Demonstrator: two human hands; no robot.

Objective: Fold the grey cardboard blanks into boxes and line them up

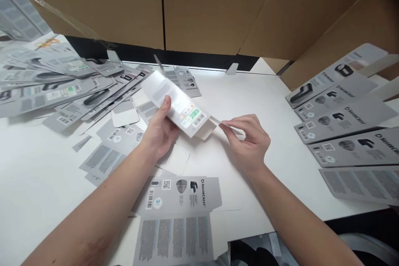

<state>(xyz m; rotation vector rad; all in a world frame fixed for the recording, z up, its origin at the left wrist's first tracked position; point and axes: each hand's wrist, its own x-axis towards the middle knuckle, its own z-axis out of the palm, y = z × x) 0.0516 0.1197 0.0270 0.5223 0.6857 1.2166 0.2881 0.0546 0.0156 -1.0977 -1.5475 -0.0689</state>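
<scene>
"SilverCrest" (203, 193) and a circled "3" (157, 203) stand on the flat carton (176, 215) nearer the body than the left fingers (163, 108), and "SilverCrest" again on the row of cartons (341, 126) right of the right fingers (240, 124).

Left thumb (163, 110) uppermost, right hand (248, 143) in pinch

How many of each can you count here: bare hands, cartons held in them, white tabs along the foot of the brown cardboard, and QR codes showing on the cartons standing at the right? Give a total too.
Bare hands (left hand, right hand): 2
Held carton: 1
White tabs: 2
QR codes on the standing cartons: 3
Total: 8
</scene>
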